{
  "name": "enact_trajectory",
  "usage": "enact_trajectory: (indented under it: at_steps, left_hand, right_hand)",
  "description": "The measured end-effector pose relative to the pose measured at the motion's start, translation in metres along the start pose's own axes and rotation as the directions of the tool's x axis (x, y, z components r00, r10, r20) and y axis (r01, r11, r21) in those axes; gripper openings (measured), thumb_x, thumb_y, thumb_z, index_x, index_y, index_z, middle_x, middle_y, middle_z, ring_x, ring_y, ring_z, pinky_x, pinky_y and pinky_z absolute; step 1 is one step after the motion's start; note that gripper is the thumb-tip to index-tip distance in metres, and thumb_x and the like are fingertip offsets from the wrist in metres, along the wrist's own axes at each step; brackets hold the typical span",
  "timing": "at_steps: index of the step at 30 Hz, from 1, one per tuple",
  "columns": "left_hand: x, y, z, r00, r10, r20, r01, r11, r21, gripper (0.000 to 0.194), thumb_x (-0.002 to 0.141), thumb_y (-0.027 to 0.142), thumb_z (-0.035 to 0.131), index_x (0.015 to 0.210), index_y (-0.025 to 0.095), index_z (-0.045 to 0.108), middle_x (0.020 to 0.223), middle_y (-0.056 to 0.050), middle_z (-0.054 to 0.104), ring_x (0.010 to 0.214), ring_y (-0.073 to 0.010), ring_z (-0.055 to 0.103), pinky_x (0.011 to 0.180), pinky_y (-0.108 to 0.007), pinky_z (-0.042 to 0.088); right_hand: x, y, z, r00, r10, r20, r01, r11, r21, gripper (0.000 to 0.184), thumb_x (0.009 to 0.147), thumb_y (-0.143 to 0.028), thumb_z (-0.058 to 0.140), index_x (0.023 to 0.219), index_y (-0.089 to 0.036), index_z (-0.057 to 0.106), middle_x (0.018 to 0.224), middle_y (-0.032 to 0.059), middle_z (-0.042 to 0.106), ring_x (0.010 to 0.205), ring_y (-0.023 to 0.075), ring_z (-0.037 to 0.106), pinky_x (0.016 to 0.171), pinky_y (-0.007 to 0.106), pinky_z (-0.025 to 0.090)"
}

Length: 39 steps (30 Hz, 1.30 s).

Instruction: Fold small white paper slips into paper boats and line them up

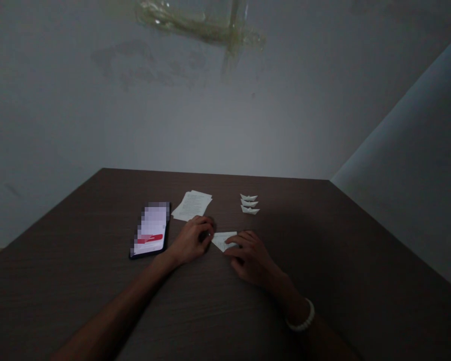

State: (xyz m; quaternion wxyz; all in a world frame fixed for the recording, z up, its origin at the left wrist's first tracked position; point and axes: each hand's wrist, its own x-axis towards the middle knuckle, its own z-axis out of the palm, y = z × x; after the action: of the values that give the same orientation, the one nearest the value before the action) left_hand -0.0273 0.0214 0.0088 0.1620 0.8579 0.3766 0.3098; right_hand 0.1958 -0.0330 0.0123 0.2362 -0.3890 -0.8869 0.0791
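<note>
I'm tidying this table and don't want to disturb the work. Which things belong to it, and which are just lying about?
In the work:
folded paper, at the left hand and right hand
three boats, similar paper
sheets, likely the supply

Just lying about:
phone, probably; its screen is partly blurred

- Table (210,316): brown, wood-look top, matt, finely grained
- Folded piece (221,240): white printed paper, matt, crisply creased
- Loose sheets (193,205), far left: thin printed paper, matt and smooth
- Little boats (249,204), far right: folded white paper, matt
- Phone (152,228), left: smooth screen, dark rim
- Bracelet (309,319), near right: pale and bead-like — material unclear
- Wall (285,110), far: matt, stained — a glossy, yellowish patch (210,32) high up
</note>
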Motion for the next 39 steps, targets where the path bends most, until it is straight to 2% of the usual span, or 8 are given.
enact_trajectory:
  at_steps: [10,13,17,21,24,29,34,39]
  left_hand:
    - [0.0,0.0,0.002,1.0,-0.015,0.022,0.013,0.998,0.062,0.009,0.077,0.013,0.06,0.083,0.019,0.064,0.106,-0.007,0.062,0.101,-0.025,0.055,0.091,-0.042,0.045]
    - [0.0,0.004,0.003,0.999,-0.033,0.038,0.028,0.991,0.13,0.01,0.077,0.023,0.065,0.085,0.018,0.062,0.106,-0.008,0.061,0.1,-0.0267,0.054,0.089,-0.042,0.045]
    - [-0.001,0.01,0.004,0.997,-0.04,0.059,0.026,0.975,0.222,0.026,0.077,0.04,0.068,0.088,0.018,0.06,0.107,-0.009,0.058,0.099,-0.0286,0.053,0.085,-0.043,0.045]
    - [-0.001,0.011,0.004,0.998,-0.031,0.06,0.015,0.968,0.251,0.033,0.076,0.047,0.068,0.09,0.018,0.058,0.113,-0.01,0.056,0.104,-0.0301,0.051,0.087,-0.044,0.044]
    - [-0.002,0.009,0.004,0.997,-0.04,0.066,0.024,0.971,0.237,0.027,0.077,0.042,0.067,0.088,0.019,0.058,0.11,-0.009,0.057,0.101,-0.0293,0.051,0.085,-0.043,0.044]
    - [-0.002,0.006,0.001,0.996,-0.042,0.074,0.029,0.984,0.174,0.01,0.079,0.021,0.059,0.088,0.019,0.059,0.107,-0.008,0.057,0.099,-0.0269,0.052,0.087,-0.041,0.044]
    - [-0.002,0.004,0.0,0.997,-0.028,0.066,0.019,0.992,0.127,0.017,0.075,0.011,0.055,0.089,0.019,0.06,0.106,-0.008,0.058,0.101,-0.0265,0.053,0.09,-0.042,0.044]
    - [-0.002,0.001,0.001,0.999,-0.016,0.035,0.013,0.995,0.094,0.02,0.074,0.009,0.054,0.089,0.019,0.062,0.106,-0.008,0.06,0.1,-0.0262,0.054,0.09,-0.043,0.045]
  right_hand:
    - [-0.001,0.001,-0.002,1.0,-0.006,-0.016,0.007,0.999,0.033,0.02,0.073,-0.014,0.064,0.087,-0.026,0.072,0.111,0.0014,0.067,0.1,0.0206,0.056,0.089,0.037,0.037]
    - [0.0,0.0,-0.002,1.0,-0.001,-0.003,0.001,1.0,0.014,0.018,0.074,-0.014,0.065,0.086,-0.025,0.072,0.11,0.0017,0.067,0.1,0.0207,0.056,0.088,0.037,0.037]
    - [0.0,0.0,-0.003,1.0,0.002,-0.003,-0.002,1.0,0.013,0.018,0.074,-0.014,0.065,0.086,-0.025,0.072,0.112,0.0023,0.067,0.101,0.0206,0.056,0.089,0.037,0.038]
    - [0.0,0.0,-0.002,1.0,0.003,-0.001,-0.003,1.0,0.013,0.018,0.075,-0.015,0.065,0.088,-0.025,0.072,0.111,0.0022,0.066,0.102,0.0208,0.055,0.089,0.037,0.038]
    - [0.0,0.0,-0.002,1.0,0.004,0.009,-0.004,1.0,0.01,0.018,0.075,-0.015,0.064,0.087,-0.025,0.072,0.111,0.0023,0.066,0.101,0.0209,0.055,0.089,0.038,0.038]
    - [0.0,0.0,-0.002,1.0,0.011,0.012,-0.011,1.0,0.014,0.018,0.074,-0.014,0.065,0.086,-0.025,0.072,0.111,0.002,0.067,0.1,0.0213,0.055,0.087,0.037,0.039]
    - [0.001,0.001,-0.001,1.0,0.006,-0.007,-0.006,1.0,0.023,0.018,0.074,-0.014,0.065,0.085,-0.025,0.072,0.109,0.0018,0.067,0.1,0.0207,0.056,0.089,0.037,0.039]
    - [0.001,-0.001,0.0,1.0,0.009,-0.03,-0.009,1.0,0.016,0.01,0.077,-0.018,0.066,0.083,-0.024,0.072,0.106,0.0032,0.067,0.096,0.0201,0.056,0.086,0.036,0.041]
